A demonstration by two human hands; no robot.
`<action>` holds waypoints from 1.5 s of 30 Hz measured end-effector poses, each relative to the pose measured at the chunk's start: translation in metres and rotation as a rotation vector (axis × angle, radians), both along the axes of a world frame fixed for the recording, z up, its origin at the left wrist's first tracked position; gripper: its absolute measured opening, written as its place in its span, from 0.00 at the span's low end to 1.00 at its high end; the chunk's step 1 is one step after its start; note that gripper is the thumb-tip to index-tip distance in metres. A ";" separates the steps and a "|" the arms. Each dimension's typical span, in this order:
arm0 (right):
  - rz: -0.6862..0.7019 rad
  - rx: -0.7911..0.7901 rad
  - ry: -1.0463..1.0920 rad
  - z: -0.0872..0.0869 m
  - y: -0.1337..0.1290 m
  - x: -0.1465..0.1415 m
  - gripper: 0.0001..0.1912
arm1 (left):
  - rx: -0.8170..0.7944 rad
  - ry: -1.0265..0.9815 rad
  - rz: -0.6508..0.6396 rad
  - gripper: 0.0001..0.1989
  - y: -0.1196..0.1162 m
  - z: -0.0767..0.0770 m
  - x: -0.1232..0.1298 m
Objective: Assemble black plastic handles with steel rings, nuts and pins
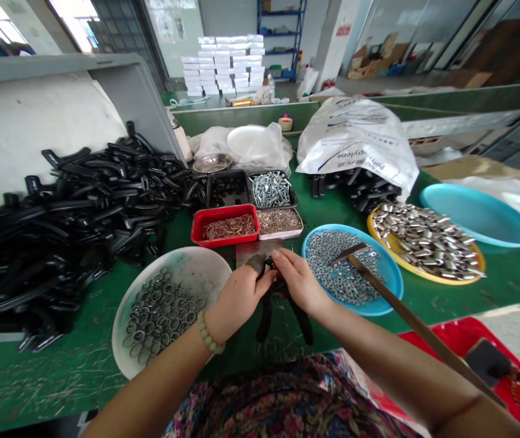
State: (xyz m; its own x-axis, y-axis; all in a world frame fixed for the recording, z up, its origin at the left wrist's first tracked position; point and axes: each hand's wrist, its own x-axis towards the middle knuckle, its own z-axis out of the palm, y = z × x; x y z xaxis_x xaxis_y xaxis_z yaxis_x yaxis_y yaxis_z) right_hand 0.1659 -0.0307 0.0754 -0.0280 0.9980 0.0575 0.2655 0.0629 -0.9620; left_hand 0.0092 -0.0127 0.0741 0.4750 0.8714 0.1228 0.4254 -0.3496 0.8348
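Observation:
Both my hands meet over the middle of the bench around a black two-handled tool with a small coil spring. Its two handles spread apart towards me; its exact kind is unclear because my fingers cover its upper part. My left hand is closed around the tool's upper left side, with a beaded bracelet at the wrist. With fingers pinched, my right hand grips its upper right side. Beneath and beyond them lies a flat metal plate. A white dish of metal rings stands beside my left hand.
Black curved handles are heaped at left. Ahead are a red tray of thin wire pieces and a box of bolts. At right, a wooden-handled tool lies across a blue dish of nuts, near a yellow dish of metal parts.

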 end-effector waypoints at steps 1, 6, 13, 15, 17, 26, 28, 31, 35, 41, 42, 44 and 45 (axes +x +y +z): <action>0.058 0.021 -0.005 -0.001 0.011 0.006 0.24 | -0.007 -0.014 -0.011 0.10 0.001 0.004 -0.005; 0.224 0.306 -0.790 -0.001 0.105 0.011 0.19 | 0.213 0.136 0.012 0.15 0.010 0.004 -0.013; 0.456 0.320 -1.303 -0.026 0.186 -0.040 0.06 | 0.433 0.730 -0.294 0.14 0.011 -0.031 0.024; 0.455 0.335 -1.307 -0.032 0.190 -0.038 0.06 | 0.381 0.734 -0.278 0.12 0.032 -0.028 0.017; 0.436 0.361 -1.284 -0.034 0.189 -0.032 0.06 | 0.324 0.780 -0.143 0.11 0.068 -0.023 0.004; 0.268 0.322 -1.009 -0.027 0.173 0.001 0.09 | 0.230 0.783 0.035 0.09 0.181 -0.047 -0.014; 0.240 0.277 -0.919 -0.029 0.156 0.017 0.09 | 0.231 0.738 0.046 0.09 0.180 -0.053 -0.014; 0.198 0.156 -0.772 -0.037 0.119 0.047 0.09 | 0.232 0.660 0.086 0.09 0.179 -0.057 -0.018; 0.153 0.013 -0.657 -0.054 0.076 0.071 0.05 | 0.225 0.545 0.151 0.08 0.184 -0.060 -0.018; 0.151 -0.028 -0.624 -0.069 0.065 0.068 0.05 | 0.257 0.361 0.294 0.11 0.175 -0.048 -0.014; 0.153 -0.023 -0.630 -0.069 0.065 0.067 0.04 | 0.254 0.299 0.302 0.11 0.167 -0.045 -0.012; 0.160 -0.005 -0.643 -0.066 0.064 0.065 0.04 | 0.219 0.143 0.259 0.12 0.144 -0.043 -0.009; 0.168 0.024 -0.673 -0.065 0.062 0.063 0.03 | 0.191 0.070 0.211 0.11 0.130 -0.044 -0.007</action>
State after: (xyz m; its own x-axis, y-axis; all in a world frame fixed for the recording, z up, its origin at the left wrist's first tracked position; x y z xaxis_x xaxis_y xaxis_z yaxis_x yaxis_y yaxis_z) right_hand 0.2291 0.0317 0.0106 -0.2199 0.9755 -0.0045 0.7889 0.1751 -0.5890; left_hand 0.0025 0.1177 0.0302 0.2988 0.9162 0.2670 0.5597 -0.3948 0.7286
